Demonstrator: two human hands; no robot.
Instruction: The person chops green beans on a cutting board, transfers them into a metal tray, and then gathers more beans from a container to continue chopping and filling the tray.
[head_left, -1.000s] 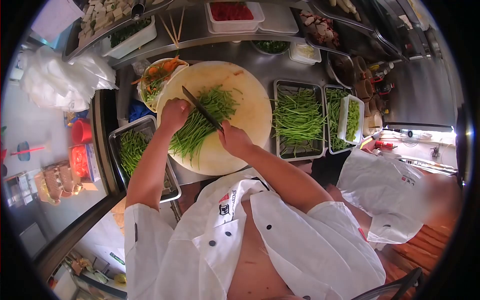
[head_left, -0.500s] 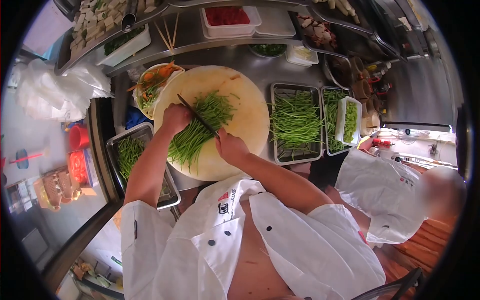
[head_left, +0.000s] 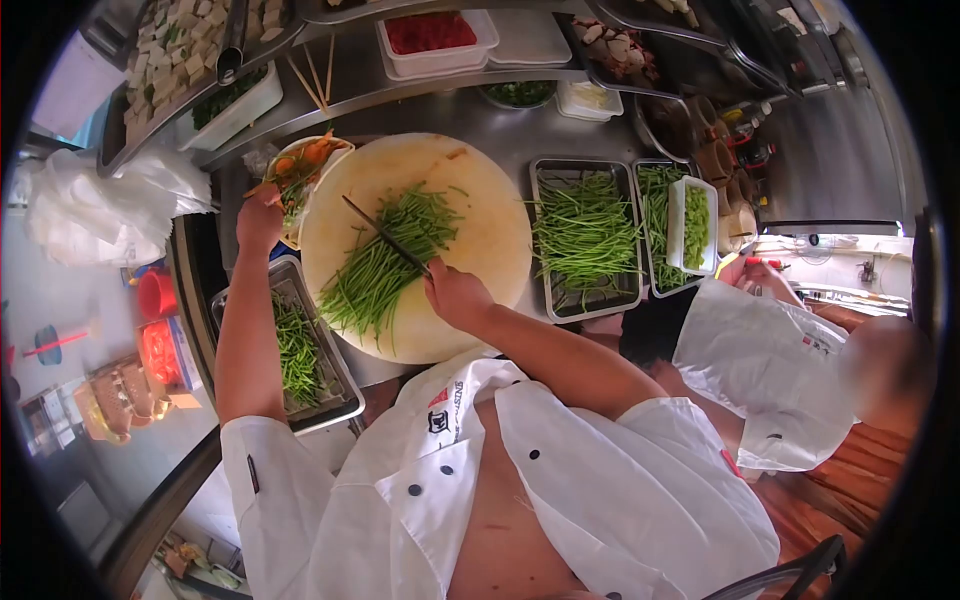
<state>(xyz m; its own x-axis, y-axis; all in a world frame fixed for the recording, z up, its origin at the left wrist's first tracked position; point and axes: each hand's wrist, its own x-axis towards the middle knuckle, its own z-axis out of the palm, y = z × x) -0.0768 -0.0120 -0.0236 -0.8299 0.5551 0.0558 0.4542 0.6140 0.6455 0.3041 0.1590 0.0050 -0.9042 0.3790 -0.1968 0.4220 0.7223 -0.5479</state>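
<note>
My right hand [head_left: 460, 297] is closed round the handle of a knife [head_left: 385, 236]. The dark blade lies slantwise across a heap of long green stalks [head_left: 375, 285] on a round, pale chopping board [head_left: 485, 220]. Off the board's left side, my left hand [head_left: 260, 220] is at the rim of a bowl [head_left: 335, 150] of orange and green scraps. Its fingers look drawn together; whatever they hold, if anything, is too small to make out. Below that hand stands a metal tray [head_left: 345, 385] with shorter cut green pieces [head_left: 298, 360].
Right of the board are a metal tray [head_left: 588, 312] of green stalks and a narrower tray bearing a white tub [head_left: 677, 225]. A shelf [head_left: 365, 97] with food containers spans the back. A co-worker in a white jacket [head_left: 745, 370] is close on my right.
My left hand has left the stalks and moved left to the scrap bowl. My right hand still holds the knife over the heap. The view has shifted slightly.
</note>
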